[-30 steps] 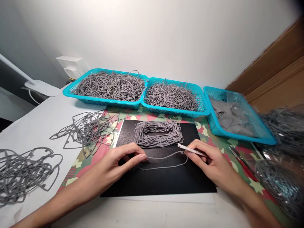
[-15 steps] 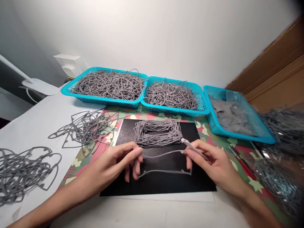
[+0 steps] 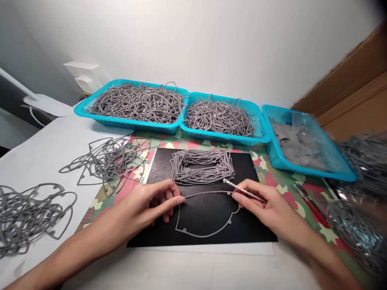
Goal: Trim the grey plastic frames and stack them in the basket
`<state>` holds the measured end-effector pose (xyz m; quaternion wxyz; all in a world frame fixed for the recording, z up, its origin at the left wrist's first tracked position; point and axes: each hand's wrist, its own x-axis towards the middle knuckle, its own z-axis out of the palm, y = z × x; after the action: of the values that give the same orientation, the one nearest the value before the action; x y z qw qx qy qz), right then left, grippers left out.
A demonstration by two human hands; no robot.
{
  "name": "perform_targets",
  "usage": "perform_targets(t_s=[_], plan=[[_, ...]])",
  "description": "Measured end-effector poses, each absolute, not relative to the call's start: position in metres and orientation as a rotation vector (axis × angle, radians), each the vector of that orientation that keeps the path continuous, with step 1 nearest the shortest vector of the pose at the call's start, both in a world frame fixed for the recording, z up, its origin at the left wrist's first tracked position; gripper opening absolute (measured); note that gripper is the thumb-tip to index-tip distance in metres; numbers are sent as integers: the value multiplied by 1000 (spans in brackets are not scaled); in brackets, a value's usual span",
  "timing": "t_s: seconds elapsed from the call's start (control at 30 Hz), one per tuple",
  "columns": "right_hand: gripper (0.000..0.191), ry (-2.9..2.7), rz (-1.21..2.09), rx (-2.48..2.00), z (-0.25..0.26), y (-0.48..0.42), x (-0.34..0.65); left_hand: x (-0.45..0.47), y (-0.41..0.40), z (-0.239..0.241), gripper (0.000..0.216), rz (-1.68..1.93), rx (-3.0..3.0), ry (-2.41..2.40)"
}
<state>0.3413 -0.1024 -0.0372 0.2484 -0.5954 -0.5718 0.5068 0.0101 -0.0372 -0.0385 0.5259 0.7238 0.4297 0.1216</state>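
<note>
A thin grey gasket (image 3: 208, 236) with small round eyelets is stretched between my hands over a black sheet (image 3: 139, 238). My left hand (image 3: 160, 201) pinches it near its upper left corner, thumb against fingers. At the other end, my right hand (image 3: 256, 199) pinches the upper right part. A thin white stick (image 3: 238, 187) also lies in the right hand's grip, pointing up and left. The gasket's lower edge bows out toward me. Just beyond the hands, a stack of similar gaskets (image 3: 205, 177) forms a rough rectangle on the sheet.
Two blue baskets (image 3: 127, 122) (image 3: 223, 139) heaped with grey gaskets stand along the wall. A third blue basket (image 3: 305, 170) holds clear bags. Loose gasket piles (image 3: 111, 161) (image 3: 33, 217) lie left. Red-handled tweezers (image 3: 313, 205) and bagged gaskets (image 3: 353, 229) are right.
The gasket's lower edge has swung from nearly straight to a wide curve toward me. The white stick has turned and looks narrower. Both hands still hold the gasket.
</note>
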Motion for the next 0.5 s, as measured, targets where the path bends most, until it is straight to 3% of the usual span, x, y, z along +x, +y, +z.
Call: perform_targets(t_s=[0.5], plan=[[16,-1815,1094,-1332,-26,-109,346,4,-44,-60,16,505,2057,950]])
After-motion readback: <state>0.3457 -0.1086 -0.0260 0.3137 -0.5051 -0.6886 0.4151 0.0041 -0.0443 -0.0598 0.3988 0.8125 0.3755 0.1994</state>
